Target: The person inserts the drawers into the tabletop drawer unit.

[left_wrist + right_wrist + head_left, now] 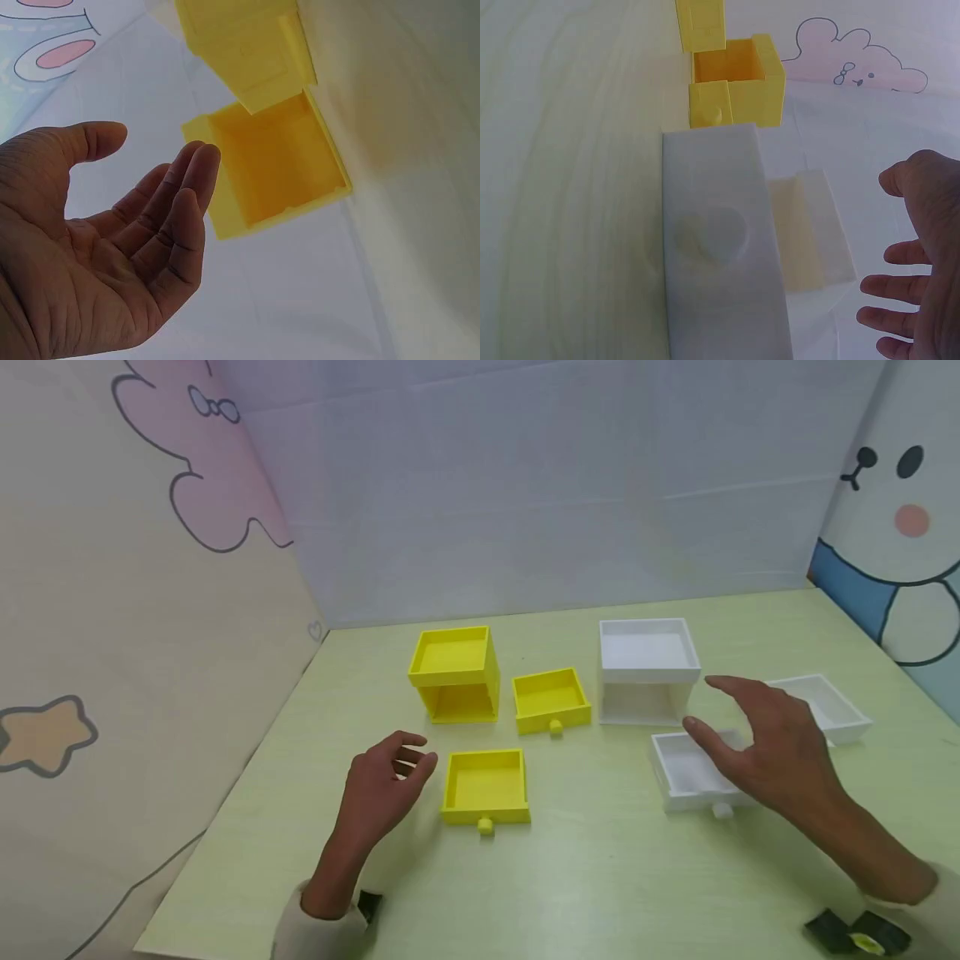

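My left hand (pixel 381 789) hovers left of a yellow drawer (pixel 486 817) with a round knob, its fingers loosely bent around nothing. Behind stands a yellow cabinet (pixel 453 653) with a hollow front; a second yellow drawer (pixel 551 697) lies to its right. Over a white drawer (pixel 678 764), my right hand (pixel 783 756) is held with thumb and fingers apart, also holding nothing, and covers part of it. In the right wrist view the knobbed front of this white drawer (pixel 720 307) looms close, with the fingers (pixel 896 287) off to the side. A hollow white cabinet (pixel 648 647) stands behind.
Another white drawer (pixel 832 710) lies at the right, partly hidden by my right hand. The pale wooden table (pixel 585 885) ends at a white cloth backdrop (pixel 555 493), with cartoon-printed side panels (pixel 187 652). Dark straps (pixel 858 935) show below the right sleeve.
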`<control>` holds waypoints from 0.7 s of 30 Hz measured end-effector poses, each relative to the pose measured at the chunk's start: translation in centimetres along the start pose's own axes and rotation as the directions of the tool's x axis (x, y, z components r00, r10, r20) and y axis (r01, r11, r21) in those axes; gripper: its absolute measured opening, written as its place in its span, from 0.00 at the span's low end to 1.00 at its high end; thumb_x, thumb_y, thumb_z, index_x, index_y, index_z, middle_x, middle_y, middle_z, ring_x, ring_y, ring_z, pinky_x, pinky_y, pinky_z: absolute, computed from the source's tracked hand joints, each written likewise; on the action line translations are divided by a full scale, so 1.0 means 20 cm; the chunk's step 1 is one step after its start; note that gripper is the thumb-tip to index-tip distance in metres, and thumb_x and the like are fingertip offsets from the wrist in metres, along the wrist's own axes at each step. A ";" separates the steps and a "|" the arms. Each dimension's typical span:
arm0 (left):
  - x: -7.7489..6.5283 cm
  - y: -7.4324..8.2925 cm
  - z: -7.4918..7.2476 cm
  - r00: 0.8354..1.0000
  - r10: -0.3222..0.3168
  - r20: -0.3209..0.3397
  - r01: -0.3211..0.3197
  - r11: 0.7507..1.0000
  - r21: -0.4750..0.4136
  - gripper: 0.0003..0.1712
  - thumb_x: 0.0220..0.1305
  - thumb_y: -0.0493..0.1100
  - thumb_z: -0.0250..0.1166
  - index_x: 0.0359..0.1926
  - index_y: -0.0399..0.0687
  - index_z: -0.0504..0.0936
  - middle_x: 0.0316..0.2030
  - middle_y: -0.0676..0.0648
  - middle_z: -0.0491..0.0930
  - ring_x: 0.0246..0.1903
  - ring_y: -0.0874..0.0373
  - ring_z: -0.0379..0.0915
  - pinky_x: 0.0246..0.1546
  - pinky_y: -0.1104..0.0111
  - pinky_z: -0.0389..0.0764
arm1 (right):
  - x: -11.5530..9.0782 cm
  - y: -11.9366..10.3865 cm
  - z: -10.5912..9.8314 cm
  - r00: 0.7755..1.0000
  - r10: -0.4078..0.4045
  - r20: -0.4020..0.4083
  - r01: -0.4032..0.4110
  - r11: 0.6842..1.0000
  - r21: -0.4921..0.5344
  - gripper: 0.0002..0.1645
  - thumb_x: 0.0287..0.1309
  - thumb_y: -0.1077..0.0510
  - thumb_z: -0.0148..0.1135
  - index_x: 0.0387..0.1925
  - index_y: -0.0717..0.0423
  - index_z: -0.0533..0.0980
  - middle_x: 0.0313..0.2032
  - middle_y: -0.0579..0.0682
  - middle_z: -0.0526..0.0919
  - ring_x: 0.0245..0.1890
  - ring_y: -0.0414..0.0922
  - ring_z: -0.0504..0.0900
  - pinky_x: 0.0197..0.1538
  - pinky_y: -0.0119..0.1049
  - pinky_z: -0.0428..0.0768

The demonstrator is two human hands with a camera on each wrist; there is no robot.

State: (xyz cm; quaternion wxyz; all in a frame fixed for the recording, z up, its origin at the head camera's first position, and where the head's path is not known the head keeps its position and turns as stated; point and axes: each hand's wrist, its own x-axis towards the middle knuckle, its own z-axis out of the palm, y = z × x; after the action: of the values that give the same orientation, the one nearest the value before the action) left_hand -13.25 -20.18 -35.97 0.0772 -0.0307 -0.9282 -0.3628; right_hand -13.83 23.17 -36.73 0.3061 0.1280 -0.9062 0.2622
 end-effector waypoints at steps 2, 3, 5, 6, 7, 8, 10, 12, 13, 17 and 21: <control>-0.02 0.01 0.01 1.000 -0.002 0.016 0.002 1.000 0.014 0.15 0.64 0.51 0.67 0.48 0.51 0.84 0.35 0.52 0.86 0.32 0.59 0.82 0.33 0.62 0.81 | 0.01 -0.03 0.00 1.000 -0.018 0.004 0.018 1.000 0.009 0.35 0.47 0.52 0.74 0.57 0.60 0.77 0.53 0.63 0.81 0.52 0.64 0.78 0.51 0.62 0.69; -0.03 0.02 0.02 1.000 0.000 0.024 -0.001 1.000 0.019 0.14 0.63 0.51 0.67 0.47 0.51 0.84 0.34 0.53 0.86 0.32 0.60 0.82 0.33 0.62 0.80 | 0.01 -0.04 0.00 1.000 -0.027 0.005 0.027 1.000 0.014 0.35 0.47 0.52 0.74 0.57 0.60 0.77 0.53 0.63 0.82 0.51 0.64 0.78 0.50 0.62 0.69; -0.05 0.04 0.02 0.999 0.010 0.041 -0.011 1.000 0.026 0.14 0.62 0.50 0.68 0.46 0.51 0.85 0.33 0.54 0.85 0.31 0.61 0.81 0.33 0.62 0.80 | 0.02 -0.07 0.01 0.999 -0.043 0.008 0.043 0.999 0.024 0.34 0.47 0.52 0.74 0.57 0.60 0.77 0.52 0.62 0.82 0.51 0.63 0.78 0.50 0.62 0.68; -0.06 0.04 0.03 0.999 0.017 0.047 -0.018 0.999 0.027 0.13 0.62 0.50 0.68 0.46 0.52 0.85 0.33 0.55 0.85 0.31 0.61 0.81 0.33 0.62 0.80 | 0.02 -0.08 0.02 0.999 -0.053 0.010 0.052 0.998 0.029 0.34 0.46 0.52 0.74 0.57 0.59 0.77 0.52 0.62 0.82 0.51 0.63 0.78 0.50 0.62 0.68; -0.07 0.05 0.03 0.998 0.025 0.053 -0.026 0.999 0.029 0.13 0.62 0.49 0.68 0.46 0.52 0.85 0.32 0.56 0.85 0.31 0.62 0.81 0.33 0.62 0.79 | 0.02 -0.09 0.02 0.998 -0.059 0.013 0.059 0.998 0.035 0.34 0.46 0.52 0.74 0.57 0.59 0.77 0.52 0.61 0.82 0.51 0.63 0.78 0.50 0.62 0.68; -0.08 0.05 0.03 0.998 0.034 0.057 -0.036 0.999 0.034 0.13 0.61 0.49 0.69 0.46 0.52 0.85 0.32 0.56 0.85 0.31 0.62 0.80 0.33 0.63 0.79 | 0.03 -0.10 0.03 0.998 -0.069 0.016 0.068 0.997 0.038 0.34 0.46 0.52 0.74 0.56 0.59 0.77 0.52 0.61 0.83 0.51 0.62 0.79 0.50 0.61 0.68; -0.09 0.06 0.04 0.997 0.050 0.062 -0.053 0.997 0.048 0.13 0.61 0.48 0.69 0.46 0.52 0.85 0.31 0.58 0.85 0.30 0.64 0.80 0.33 0.63 0.79 | 0.04 -0.12 0.04 0.996 -0.091 0.020 0.090 0.995 0.042 0.34 0.46 0.52 0.74 0.56 0.59 0.78 0.51 0.60 0.83 0.51 0.62 0.79 0.50 0.61 0.69; -0.10 0.07 0.04 0.996 0.069 0.065 -0.074 0.995 0.070 0.12 0.60 0.48 0.69 0.45 0.51 0.85 0.29 0.59 0.84 0.28 0.65 0.79 0.31 0.64 0.78 | 0.04 -0.14 0.05 0.993 -0.112 0.024 0.111 0.993 0.047 0.33 0.47 0.52 0.74 0.56 0.59 0.78 0.51 0.59 0.83 0.50 0.61 0.79 0.50 0.61 0.69; -0.10 0.08 0.05 0.995 0.077 0.067 -0.082 0.993 0.081 0.11 0.60 0.48 0.70 0.43 0.51 0.85 0.28 0.59 0.83 0.27 0.66 0.78 0.30 0.65 0.77 | 0.05 -0.15 0.06 0.992 -0.120 0.027 0.119 0.992 0.049 0.33 0.47 0.52 0.74 0.56 0.60 0.78 0.50 0.59 0.83 0.50 0.61 0.79 0.50 0.61 0.69; -0.12 0.10 0.06 0.991 0.109 0.083 -0.119 0.984 0.134 0.06 0.60 0.48 0.70 0.30 0.53 0.85 0.21 0.62 0.79 0.20 0.67 0.72 0.24 0.67 0.74 | 0.06 -0.19 0.08 0.989 -0.140 0.045 0.138 0.989 0.049 0.33 0.48 0.52 0.73 0.56 0.60 0.78 0.51 0.59 0.83 0.50 0.61 0.80 0.50 0.61 0.71; -0.15 0.13 0.07 0.987 0.102 0.127 -0.122 0.978 0.166 0.11 0.61 0.50 0.69 0.23 0.54 0.85 0.17 0.62 0.76 0.16 0.67 0.69 0.19 0.68 0.71 | 0.07 -0.22 0.10 0.985 -0.163 0.062 0.160 0.986 0.049 0.33 0.48 0.53 0.73 0.57 0.58 0.77 0.51 0.58 0.83 0.49 0.60 0.80 0.48 0.60 0.72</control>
State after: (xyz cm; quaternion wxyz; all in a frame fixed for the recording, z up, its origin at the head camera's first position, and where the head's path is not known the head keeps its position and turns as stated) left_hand -10.23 -17.37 -35.78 0.0451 -0.0976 -0.9559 -0.2733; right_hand -14.13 18.25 -35.50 0.2934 0.2166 -0.8964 0.2520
